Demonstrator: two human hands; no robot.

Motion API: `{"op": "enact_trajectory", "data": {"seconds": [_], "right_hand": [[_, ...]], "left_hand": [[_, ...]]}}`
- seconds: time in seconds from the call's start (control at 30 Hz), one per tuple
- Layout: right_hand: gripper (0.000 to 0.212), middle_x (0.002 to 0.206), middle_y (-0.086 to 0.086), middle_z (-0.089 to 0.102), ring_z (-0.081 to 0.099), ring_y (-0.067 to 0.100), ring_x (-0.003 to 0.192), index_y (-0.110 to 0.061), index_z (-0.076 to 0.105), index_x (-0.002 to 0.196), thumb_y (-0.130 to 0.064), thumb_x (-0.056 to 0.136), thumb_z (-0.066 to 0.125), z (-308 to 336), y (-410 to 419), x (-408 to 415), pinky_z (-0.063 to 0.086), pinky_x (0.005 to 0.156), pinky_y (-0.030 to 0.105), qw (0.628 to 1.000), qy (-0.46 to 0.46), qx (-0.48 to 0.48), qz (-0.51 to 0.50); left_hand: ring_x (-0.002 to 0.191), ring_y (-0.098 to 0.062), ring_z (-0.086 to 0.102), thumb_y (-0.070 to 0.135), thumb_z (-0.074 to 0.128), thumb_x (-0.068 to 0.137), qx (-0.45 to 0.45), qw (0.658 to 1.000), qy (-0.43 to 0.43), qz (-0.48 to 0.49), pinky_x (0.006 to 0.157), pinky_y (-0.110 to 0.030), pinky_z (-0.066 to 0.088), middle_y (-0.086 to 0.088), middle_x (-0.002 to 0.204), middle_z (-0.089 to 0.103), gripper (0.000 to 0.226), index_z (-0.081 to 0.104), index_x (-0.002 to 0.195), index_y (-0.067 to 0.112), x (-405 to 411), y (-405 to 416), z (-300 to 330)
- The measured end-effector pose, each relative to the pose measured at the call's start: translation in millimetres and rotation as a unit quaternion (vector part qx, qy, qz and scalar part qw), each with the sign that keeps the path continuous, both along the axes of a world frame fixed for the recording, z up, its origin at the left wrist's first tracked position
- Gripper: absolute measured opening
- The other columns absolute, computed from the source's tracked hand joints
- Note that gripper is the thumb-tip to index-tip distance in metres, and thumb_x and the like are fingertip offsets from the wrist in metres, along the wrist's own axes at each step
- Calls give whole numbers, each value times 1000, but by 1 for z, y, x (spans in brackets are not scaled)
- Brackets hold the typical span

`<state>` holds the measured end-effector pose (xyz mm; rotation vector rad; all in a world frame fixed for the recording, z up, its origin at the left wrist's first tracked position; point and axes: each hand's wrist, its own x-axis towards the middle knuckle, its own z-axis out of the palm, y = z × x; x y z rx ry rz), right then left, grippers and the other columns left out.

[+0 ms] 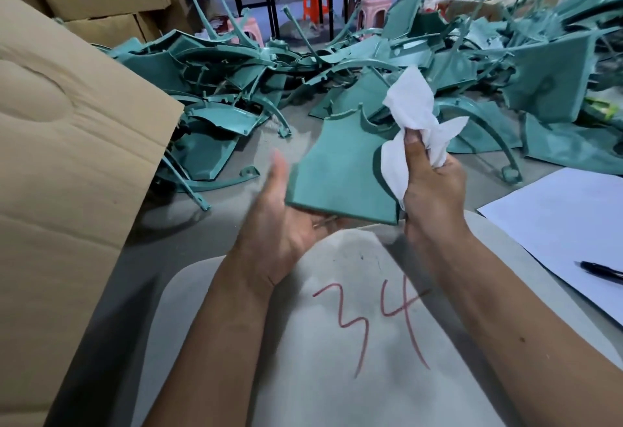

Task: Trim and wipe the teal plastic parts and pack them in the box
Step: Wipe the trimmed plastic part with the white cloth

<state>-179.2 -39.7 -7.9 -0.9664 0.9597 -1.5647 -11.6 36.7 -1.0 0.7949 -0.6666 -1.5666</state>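
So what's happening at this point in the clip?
A person is cleaning a flat teal plastic panel. The left hand supports it from below on an open palm, while the right hand grips a crumpled white cloth at its right edge. A heap of teal plastic parts lies behind on the table, and the open cardboard box stands at left.

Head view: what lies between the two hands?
The teal part, resting on the left hand; the right hand grips a white cloth at its edge.

My left hand (286,221) lies palm up, fingers extended, thumb raised; my right hand (435,187) is fisted upright beside it, thumb on top, both bare forearms reaching forward.
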Motion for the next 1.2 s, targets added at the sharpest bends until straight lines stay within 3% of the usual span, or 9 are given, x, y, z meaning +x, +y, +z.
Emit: {"op": "enact_trajectory", "data": {"seconds": [0.13,0.27,0.33,0.43,0.63,0.83,0.93,1.03,1.2], "right_hand": [[40,60,-8,36,28,9,58,-18,48,69,-33,103,64,-3,-4,-5,23,52,29,983,168,-65,15],[45,56,-10,39,32,11,56,-20,40,61,-35,100,59,1,-8,-15,28,53,33,949,274,-157,-8],[47,61,7,51,42,22,57,-8,51,66,-37,102,56,3,-11,-20,35,53,38,971,193,-135,-38],[28,82,0,75,70,15,70,-15,70,97,-36,107,53,8,-9,-20,55,58,28,994,-8,-92,55],[5,89,4,74,66,19,80,-7,71,101,-8,100,66,5,-5,-15,57,70,33,986,48,-104,117],[15,76,-4,71,61,13,70,-8,71,84,-11,99,68,7,-7,-20,51,63,28,989,78,-120,40],[18,89,12,73,67,27,81,-4,73,95,-21,100,69,9,-16,-33,55,72,46,997,19,-65,-30],[16,87,1,70,62,22,81,-18,73,88,-29,100,70,16,-19,-42,52,75,40,994,-31,-25,-102],[19,101,2,79,75,19,91,-23,79,99,-34,89,68,16,3,-15,64,79,44,980,-42,-35,193]], "left_hand": [[95,-32,74,15,69,96,-12,952,-238,190,83,-44,62,-20,105,76,20,69,107,-1,-9,-3,-9],[77,-22,73,11,65,97,27,956,-232,178,64,-25,58,-13,91,78,10,71,94,4,8,-3,-5],[73,-18,73,11,66,95,24,958,-237,157,61,-22,56,-10,88,77,9,72,90,7,20,-1,-3],[69,-17,71,12,67,94,14,951,-273,144,59,-21,54,-9,83,76,13,73,82,12,27,1,-7],[72,-22,72,13,72,89,43,950,-301,77,65,-27,57,-16,91,77,14,73,97,1,29,2,-11],[65,-20,72,17,74,75,53,954,-293,23,60,-24,59,-17,88,77,30,74,97,-3,47,12,-2],[62,-20,71,8,73,79,80,934,-347,24,59,-24,59,-18,84,76,13,77,89,1,64,21,-3],[60,-19,70,5,75,78,88,930,-354,55,58,-23,58,-16,81,76,6,77,83,4,69,24,-1],[58,-19,70,5,72,81,82,941,-325,33,55,-23,58,-16,78,76,7,78,80,3,59,21,2]]}}
